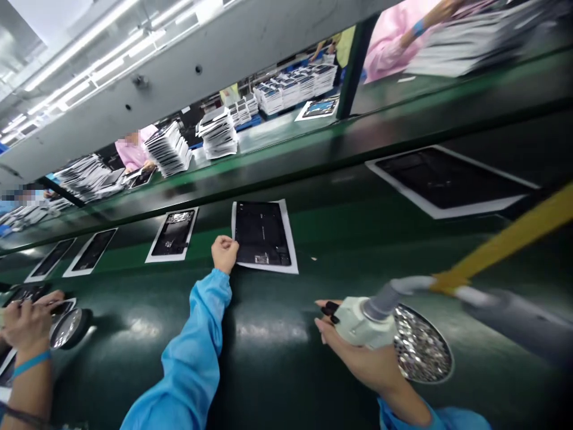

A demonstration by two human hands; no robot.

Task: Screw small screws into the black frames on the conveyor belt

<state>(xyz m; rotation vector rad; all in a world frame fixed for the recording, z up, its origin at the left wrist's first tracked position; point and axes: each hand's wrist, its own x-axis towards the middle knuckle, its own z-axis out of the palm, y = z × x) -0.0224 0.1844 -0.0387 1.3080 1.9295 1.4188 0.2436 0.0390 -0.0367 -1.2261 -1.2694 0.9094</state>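
Observation:
My left hand (225, 253), in a blue sleeve, pinches the left edge of a white sheet that carries a flat black panel (263, 230). Small fittings and a label show on the panel's dark face. To the right, my right hand (367, 358) is wrapped around a pale green electric screwdriver (364, 322) with a black lever. Its grey cable end points up and right; the tip is hidden. Just beyond that hand lies a round dish of small shiny metal parts (423, 346), partly covered by my hand and the tool.
A yellow strap (514, 239) runs from the tool's cable to the upper right. More black panels on white sheets (173, 234) line the green bench. At the left, a co-worker's hands (29, 322) work beside another dish (68, 328). Stacked panels (218, 134) stand on the raised shelf.

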